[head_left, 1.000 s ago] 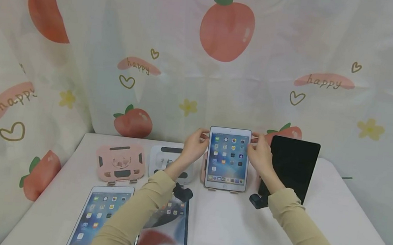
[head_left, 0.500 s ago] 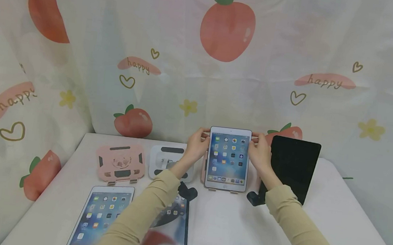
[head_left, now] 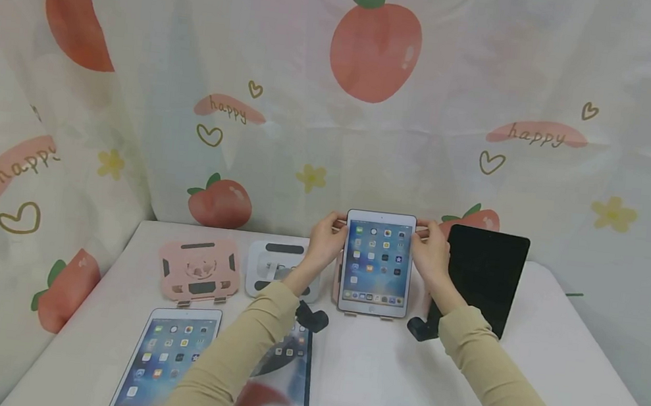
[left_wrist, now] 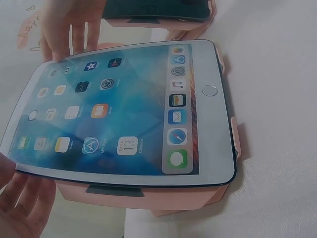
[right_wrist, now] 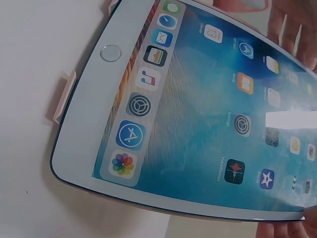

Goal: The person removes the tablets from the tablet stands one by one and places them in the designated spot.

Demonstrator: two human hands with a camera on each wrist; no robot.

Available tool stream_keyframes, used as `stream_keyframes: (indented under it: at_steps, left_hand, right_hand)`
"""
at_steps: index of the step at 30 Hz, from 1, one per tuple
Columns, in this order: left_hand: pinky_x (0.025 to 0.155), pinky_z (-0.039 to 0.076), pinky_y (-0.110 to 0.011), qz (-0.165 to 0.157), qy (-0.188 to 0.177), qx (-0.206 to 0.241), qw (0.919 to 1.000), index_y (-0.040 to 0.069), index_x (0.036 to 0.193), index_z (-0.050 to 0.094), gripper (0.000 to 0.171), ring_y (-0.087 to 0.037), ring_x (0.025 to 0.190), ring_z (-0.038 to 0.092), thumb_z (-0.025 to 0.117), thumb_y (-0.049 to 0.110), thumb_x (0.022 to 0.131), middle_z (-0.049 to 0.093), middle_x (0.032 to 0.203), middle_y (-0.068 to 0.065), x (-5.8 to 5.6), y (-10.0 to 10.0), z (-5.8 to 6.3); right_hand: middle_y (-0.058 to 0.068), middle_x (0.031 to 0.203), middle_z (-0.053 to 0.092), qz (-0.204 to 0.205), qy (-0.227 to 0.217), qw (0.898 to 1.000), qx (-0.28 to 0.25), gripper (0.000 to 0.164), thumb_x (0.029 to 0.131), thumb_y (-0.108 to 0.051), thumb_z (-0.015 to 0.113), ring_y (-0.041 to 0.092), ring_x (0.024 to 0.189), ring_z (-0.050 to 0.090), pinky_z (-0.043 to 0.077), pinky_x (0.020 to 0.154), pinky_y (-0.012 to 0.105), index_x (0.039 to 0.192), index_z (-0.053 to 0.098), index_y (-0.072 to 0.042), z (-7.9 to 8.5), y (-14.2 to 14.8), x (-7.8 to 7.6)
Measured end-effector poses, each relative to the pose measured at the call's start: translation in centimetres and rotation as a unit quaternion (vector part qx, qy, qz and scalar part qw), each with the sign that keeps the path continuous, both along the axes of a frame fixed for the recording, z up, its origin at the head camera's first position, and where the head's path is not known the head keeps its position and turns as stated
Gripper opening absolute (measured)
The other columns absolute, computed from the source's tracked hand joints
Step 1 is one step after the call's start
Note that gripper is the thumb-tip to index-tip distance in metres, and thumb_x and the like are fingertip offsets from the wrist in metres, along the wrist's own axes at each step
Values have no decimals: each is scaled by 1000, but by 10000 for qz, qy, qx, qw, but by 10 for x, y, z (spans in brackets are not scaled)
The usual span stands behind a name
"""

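A white-framed tablet (head_left: 377,261) with its home screen lit stands upright, leaning back on a pink tablet stand (left_wrist: 148,196). Its bottom edge sits at the stand's small pink hooks (right_wrist: 65,96). My left hand (head_left: 326,239) pinches the tablet's left edge near the top, thumb at the front rim and fingers behind. On the opposite edge, at about the same height, my right hand (head_left: 432,250) grips it likewise. Most of the stand is hidden behind the tablet.
Right of my right hand, a black-screened tablet (head_left: 484,276) leans upright. A pink stand (head_left: 199,270) and a white stand (head_left: 279,251) are at the back left. Two lit tablets lie in front: a white one (head_left: 167,352) and a dark-rimmed one (head_left: 281,397), partly under my left sleeve.
Both wrists have shifted slightly inward toward the tablet since a second ago. The tablet itself stays in place, held by both hands throughout.
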State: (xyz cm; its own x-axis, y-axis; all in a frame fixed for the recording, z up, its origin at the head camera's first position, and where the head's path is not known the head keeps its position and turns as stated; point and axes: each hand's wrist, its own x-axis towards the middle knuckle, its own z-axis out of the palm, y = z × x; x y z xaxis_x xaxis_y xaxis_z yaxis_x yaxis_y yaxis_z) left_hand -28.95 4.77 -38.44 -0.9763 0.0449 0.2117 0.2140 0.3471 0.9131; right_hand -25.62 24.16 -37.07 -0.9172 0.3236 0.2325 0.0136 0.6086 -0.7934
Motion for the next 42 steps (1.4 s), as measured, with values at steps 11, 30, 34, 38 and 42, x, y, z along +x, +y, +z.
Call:
stream_keyframes:
  at_steps: [11,30,34,38,42]
  left_hand:
    - [61,53,-22,-11,-116,326,9994,10,109,61,22,-17,79,62,56,10,87,63,97,-11,1,-1,2]
    - [61,55,-23,-283,-59,633,9976,9,107,61,20,-16,74,60,57,9,87,63,94,-15,14,-9,12]
    - [62,55,-23,-354,-1,632,9974,10,108,61,21,-15,74,59,57,10,88,63,95,-13,20,-12,15]
    - [63,55,-25,-480,87,693,9964,10,108,60,20,-14,74,59,57,11,88,63,94,-12,27,-15,18]
    - [67,56,-33,-679,120,766,9947,10,108,60,20,-15,75,58,57,10,88,63,94,-13,36,-19,20]
  right_hand:
    - [16,105,60,6,122,9998,-160,30,93,-16,47,31,99,57,44,79,39,122,49,-9,2,1,5]
    - [17,100,61,370,385,9983,-219,27,93,-10,49,27,90,58,54,71,32,119,48,-6,10,2,23]
    - [18,98,61,510,532,9969,-272,27,92,-9,50,29,89,60,53,65,19,118,48,-4,14,1,29]
    - [17,96,61,658,631,9957,-155,27,92,-10,50,24,85,60,49,61,10,118,48,-5,18,2,37]
    - [15,96,61,797,669,9946,-63,27,92,-11,50,15,81,57,52,63,16,119,48,-5,18,5,44]
